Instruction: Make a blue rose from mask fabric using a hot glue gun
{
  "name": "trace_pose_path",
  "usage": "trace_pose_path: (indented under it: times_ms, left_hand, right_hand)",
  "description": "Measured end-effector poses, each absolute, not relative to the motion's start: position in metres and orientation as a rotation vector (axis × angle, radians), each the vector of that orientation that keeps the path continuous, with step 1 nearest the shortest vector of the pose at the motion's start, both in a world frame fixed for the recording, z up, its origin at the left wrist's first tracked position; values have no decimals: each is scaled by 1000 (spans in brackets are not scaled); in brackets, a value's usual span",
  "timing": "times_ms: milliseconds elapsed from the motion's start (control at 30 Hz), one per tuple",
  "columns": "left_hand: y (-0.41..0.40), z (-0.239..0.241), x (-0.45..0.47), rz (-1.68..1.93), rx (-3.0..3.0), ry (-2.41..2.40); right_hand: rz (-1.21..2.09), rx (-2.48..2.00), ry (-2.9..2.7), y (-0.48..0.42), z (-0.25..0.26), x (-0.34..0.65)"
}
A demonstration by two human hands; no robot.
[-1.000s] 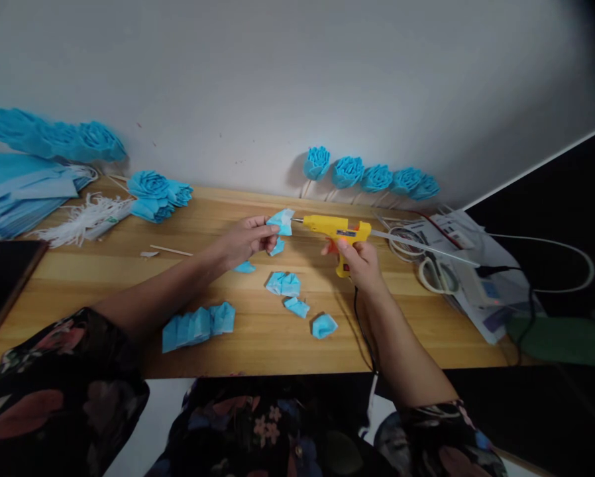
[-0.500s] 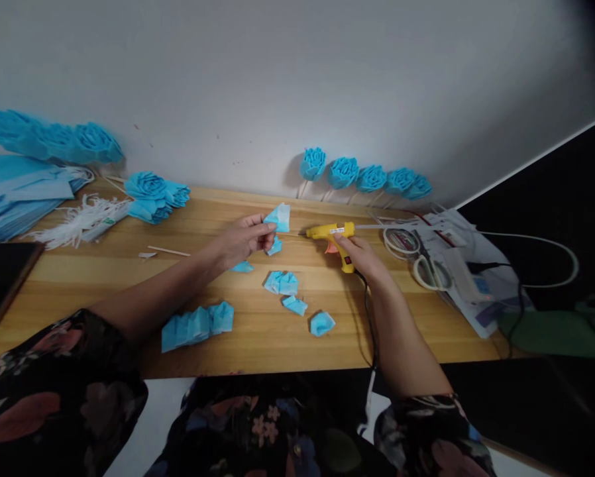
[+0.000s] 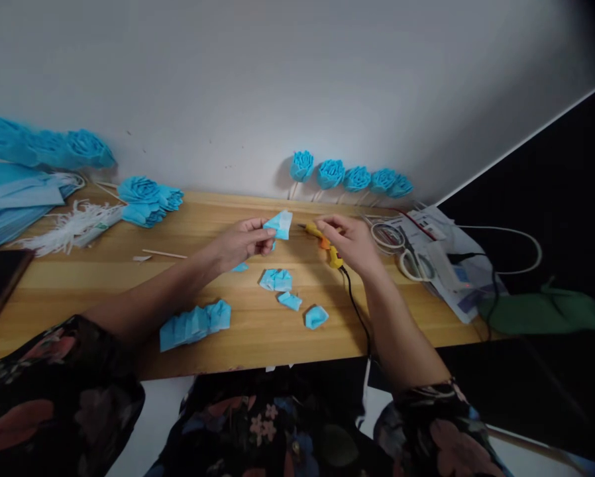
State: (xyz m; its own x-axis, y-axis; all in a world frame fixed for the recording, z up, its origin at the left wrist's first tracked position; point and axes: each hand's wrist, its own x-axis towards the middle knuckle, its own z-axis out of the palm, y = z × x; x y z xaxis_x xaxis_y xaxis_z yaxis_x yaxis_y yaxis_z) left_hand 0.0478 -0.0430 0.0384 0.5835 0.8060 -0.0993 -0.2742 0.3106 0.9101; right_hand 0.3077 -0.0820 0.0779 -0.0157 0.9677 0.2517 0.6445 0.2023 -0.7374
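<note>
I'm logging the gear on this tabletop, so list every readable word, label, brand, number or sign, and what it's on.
Nothing can be read clearly.
Papers: faint print, too small and blurred.
White box: blue patch; any lettering too small.
Wrapper by the white strands: greenish marks, too blurred.
Yellow glue gun: no readable lettering; the right hand covers part.

Left hand (image 3: pixel 250 238), one: I see thumb and fingers pinched. Left forearm (image 3: pixel 163 281), one: bare, slanting up rightward. Right hand (image 3: pixel 350 240), one: fingers pointing leftward, grip unclear to me. Right forearm (image 3: pixel 401 318), one: bare, slanting up leftward. Hands apart.
</note>
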Motion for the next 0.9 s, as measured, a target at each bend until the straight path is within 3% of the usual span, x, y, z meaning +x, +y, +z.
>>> trace_pose_path:
  times_ms: [300,900]
  left_hand:
    - [-43,36,50,745,1075,610]
    - [-40,28,49,632,1041,626]
  right_hand:
    - [976,-1173,-1681,-70,84,274]
    - [1024,-1100,-1515,-67,47,274]
